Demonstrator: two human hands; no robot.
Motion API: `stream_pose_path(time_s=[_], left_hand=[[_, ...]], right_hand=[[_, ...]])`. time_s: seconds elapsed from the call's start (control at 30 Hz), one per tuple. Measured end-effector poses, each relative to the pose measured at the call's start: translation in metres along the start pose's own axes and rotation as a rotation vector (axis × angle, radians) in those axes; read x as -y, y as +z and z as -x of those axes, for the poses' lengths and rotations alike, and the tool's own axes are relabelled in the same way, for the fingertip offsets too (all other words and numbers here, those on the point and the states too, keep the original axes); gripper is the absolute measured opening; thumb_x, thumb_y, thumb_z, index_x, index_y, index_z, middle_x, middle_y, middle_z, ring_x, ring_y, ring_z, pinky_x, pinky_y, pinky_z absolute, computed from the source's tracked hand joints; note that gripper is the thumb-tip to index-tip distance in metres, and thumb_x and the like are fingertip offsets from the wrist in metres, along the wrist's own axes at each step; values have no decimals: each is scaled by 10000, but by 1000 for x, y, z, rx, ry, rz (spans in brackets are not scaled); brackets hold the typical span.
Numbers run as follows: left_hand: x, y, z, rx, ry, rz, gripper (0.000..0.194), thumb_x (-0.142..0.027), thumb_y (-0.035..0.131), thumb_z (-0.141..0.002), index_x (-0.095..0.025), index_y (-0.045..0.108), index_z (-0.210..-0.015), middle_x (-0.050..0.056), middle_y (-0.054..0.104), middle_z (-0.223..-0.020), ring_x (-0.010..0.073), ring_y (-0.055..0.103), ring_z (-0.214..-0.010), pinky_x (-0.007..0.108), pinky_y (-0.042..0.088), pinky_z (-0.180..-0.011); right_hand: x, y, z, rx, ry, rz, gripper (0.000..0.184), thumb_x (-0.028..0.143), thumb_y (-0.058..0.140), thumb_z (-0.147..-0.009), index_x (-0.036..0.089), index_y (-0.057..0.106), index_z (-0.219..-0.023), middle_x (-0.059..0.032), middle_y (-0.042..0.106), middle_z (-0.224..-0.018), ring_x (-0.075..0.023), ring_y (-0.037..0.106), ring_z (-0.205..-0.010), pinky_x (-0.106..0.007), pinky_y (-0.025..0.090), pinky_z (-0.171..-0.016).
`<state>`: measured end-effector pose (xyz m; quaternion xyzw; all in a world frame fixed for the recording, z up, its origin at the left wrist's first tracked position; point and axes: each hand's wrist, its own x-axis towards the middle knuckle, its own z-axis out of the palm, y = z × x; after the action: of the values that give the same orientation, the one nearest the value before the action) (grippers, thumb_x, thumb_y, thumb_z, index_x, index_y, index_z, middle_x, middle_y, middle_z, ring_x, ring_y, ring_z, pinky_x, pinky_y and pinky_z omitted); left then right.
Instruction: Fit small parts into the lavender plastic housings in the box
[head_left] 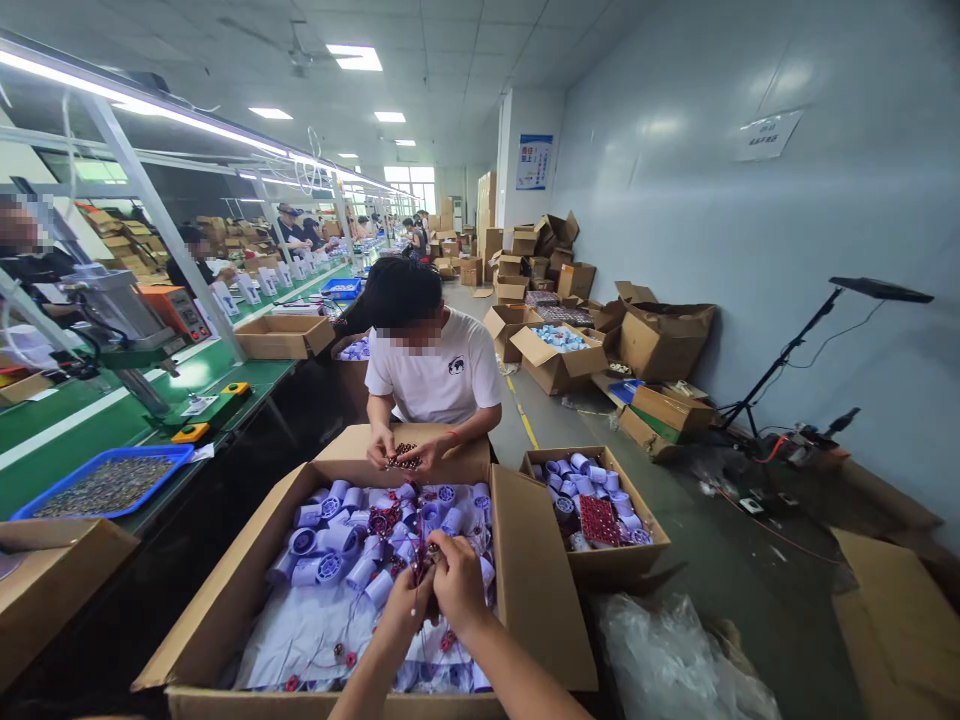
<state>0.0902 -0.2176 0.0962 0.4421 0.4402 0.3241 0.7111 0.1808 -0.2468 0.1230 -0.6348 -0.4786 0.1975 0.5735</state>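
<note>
Over a large open cardboard box (217,610), my left hand (409,602) and my right hand (459,582) are close together. The fingers of both are closed around a small cluster of dark, wired parts (430,562), mostly hidden by the fingers. Inside the box, pale purple plastic cylinders (330,568), some with spoked ends, lie piled on a white sheet (289,630). Small red round parts (384,518) with thin wires lie among them, and a few more rest nearer me.
Across the box, a person in a white shirt (431,370) handles a bunch of small dark parts (405,457). A second box (615,560) of cylinders, topped by a red tray (598,522), stands right. Left is a green workbench (259,395) with a blue tray (176,455).
</note>
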Motion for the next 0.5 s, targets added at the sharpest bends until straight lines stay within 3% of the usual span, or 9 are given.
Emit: stream_pose_path(time_s=[0.27, 0.4, 0.5], left_hand=[[-1, 0, 3, -2, 26, 13, 382, -391, 807, -533, -170, 547, -707, -58, 548, -465, 108, 531, -364, 196, 356, -352], [-2, 1, 1, -26, 24, 26, 342, -381, 785, -562, -183, 540, -695, -71, 508, -417, 108, 513, -343, 194, 329, -336], [0, 3, -1, -68, 25, 50, 345, -395, 771, -581, -181, 546, -730, -73, 513, -437, 96, 500, -336, 188, 323, -333]], right_hand=[[-15, -11, -13, -66, 44, -4, 329, 181, 391, -775, 240, 707, -849, -29, 718, -739, -184, 632, -666, -270, 488, -659], [-20, -9, -9, -18, 61, -45, 301, 191, 417, -741, 230, 709, -805, -31, 723, -758, -195, 646, -716, -282, 492, -688], [-26, -6, -3, 54, 83, -89, 265, 223, 446, -734, 216, 707, -778, -27, 707, -699, -193, 634, -645, -279, 500, -623]])
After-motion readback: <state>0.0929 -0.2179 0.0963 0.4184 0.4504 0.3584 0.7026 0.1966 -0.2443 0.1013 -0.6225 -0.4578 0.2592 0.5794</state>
